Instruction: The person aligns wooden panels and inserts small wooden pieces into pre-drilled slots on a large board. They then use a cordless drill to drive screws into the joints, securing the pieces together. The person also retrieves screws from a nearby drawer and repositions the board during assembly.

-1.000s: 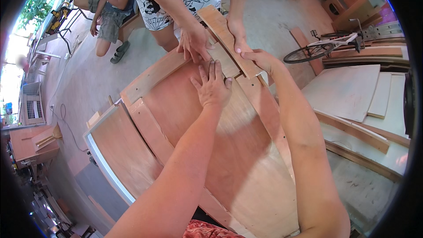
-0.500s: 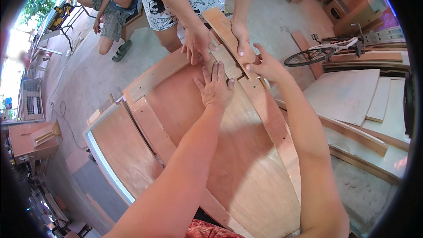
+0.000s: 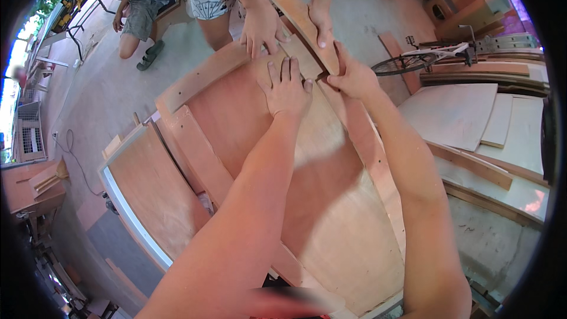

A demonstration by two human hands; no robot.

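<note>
My left hand [image 3: 287, 95] lies flat with fingers spread on a large plywood panel [image 3: 331, 212] framed by wooden strips. With my right hand [image 3: 356, 78] I grip the near end of a narrow wooden board [image 3: 304, 22], thumb at its end and fingers along its right side. This board stands at the panel's far right edge, with a dark gap between it and the panel. A person across from me holds the same board with one hand [image 3: 321, 25]. Their other hand [image 3: 260, 28] rests on the panel's far edge, just beyond my left fingertips.
A second framed panel [image 3: 156, 180] with a pale metal edge adjoins on the left. Another person [image 3: 142, 12] sits at the back left. To the right are a bicycle [image 3: 413, 62] and stacked boards [image 3: 452, 115]. A cable [image 3: 71, 142] trails over the floor at left.
The whole view has shifted, so the panels and hands appear higher and slightly left. My right fingers have closed more around the board's end. My left hand stays flat on the panel.
</note>
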